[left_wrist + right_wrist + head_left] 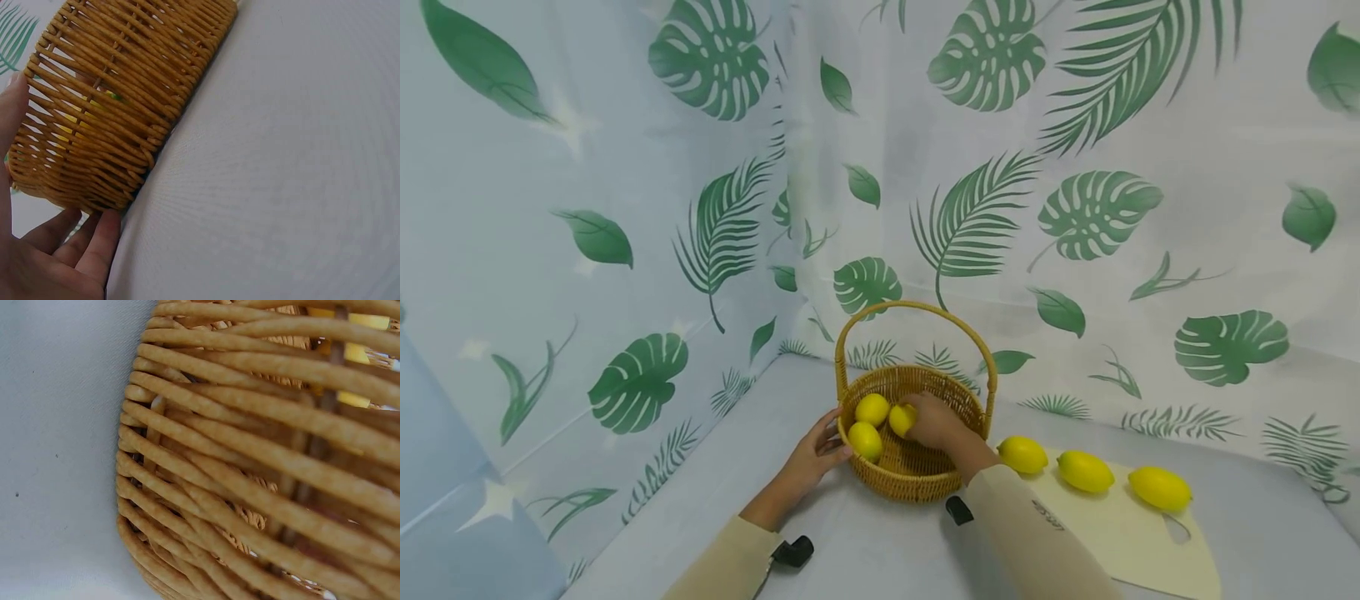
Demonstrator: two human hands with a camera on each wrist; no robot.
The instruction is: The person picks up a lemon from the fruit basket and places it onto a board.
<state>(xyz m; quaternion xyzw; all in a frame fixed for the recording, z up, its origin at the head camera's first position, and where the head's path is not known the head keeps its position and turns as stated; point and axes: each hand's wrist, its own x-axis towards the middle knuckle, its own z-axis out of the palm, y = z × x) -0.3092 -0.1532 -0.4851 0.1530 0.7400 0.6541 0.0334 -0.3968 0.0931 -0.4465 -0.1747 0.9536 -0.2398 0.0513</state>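
A brown wicker basket (904, 487) with a tall arched handle (917, 305) stands on the table. My right hand (931, 421) reaches down inside it, fingers curled round a yellow lemon (901, 422). Two more lemons, an upper one (872, 409) and a lower one (865, 442), lie at the basket's left side. Outside, my left hand (808, 465) rests on the left wall with fingers extended. The left wrist view has its thumb (14, 106) and fingertips (107, 228) against the weave. In the right wrist view, the basket wall (250, 444) hides the right hand's grip.
To the right lies a cream cutting board (1097, 533) with a handle hole. Three lemons sit in a row along its far edge: left (1022, 455), middle (1086, 472) and right (1160, 489). A leaf-printed white curtain (895, 233) rises behind the table.
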